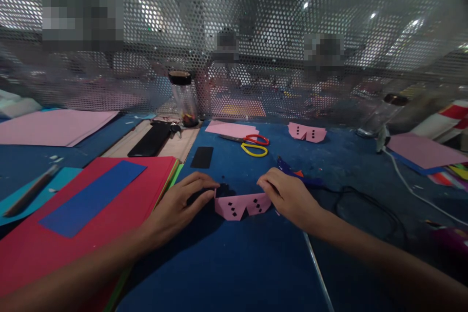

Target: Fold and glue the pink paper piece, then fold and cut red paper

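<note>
A pink paper mask (239,207) with black square dots and a V-shaped notch stands on the blue table between my hands. Its left end is pinched between the thumb and fingers of my left hand (186,200). My right hand (290,197) has its fingers bent together at the right end, which it partly hides. Just beyond the right hand lies a blue glue gun (287,168) with a black cord. Scissors (255,145) with one red and one yellow handle lie past the mask, near a small black card (202,157).
Red paper sheets (109,190) with a blue strip (93,200) lie left. A second pink mask (307,132) and pink paper (232,129) lie farther back. A black phone (150,139) and a jar (185,100) stand before a perforated metal screen (248,19).
</note>
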